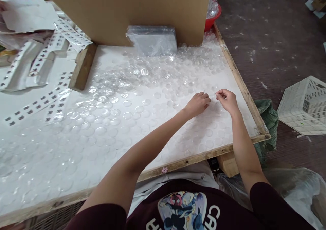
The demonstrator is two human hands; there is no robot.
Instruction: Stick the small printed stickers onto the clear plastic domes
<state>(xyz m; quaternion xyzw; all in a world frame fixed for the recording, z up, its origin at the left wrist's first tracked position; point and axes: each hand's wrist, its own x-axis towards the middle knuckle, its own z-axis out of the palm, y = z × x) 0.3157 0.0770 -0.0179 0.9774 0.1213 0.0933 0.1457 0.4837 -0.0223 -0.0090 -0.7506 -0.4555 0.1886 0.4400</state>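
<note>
Many clear, round plastic discs (pixel 127 103) are spread over the white tabletop (pixel 244 112). Over the right part of the table, my left hand (pixel 198 103) is closed, its back toward me and its fingers curled down near the discs. Just to its right, my right hand (pixel 227 100) is closed in a pinch, thumb against fingertips. Only a small gap separates the two hands. Whatever either hand holds is too small or hidden to make out.
A large cardboard sheet (pixel 152 5) stands at the back, with a plastic-wrapped stack (pixel 155 41) before it. Printed sticker strips (pixel 38 106) and a wooden block (pixel 83 67) lie left. A wooden rim (pixel 239 77) edges the table; a red bowl (pixel 214 19) and white crate (pixel 303 104) are right.
</note>
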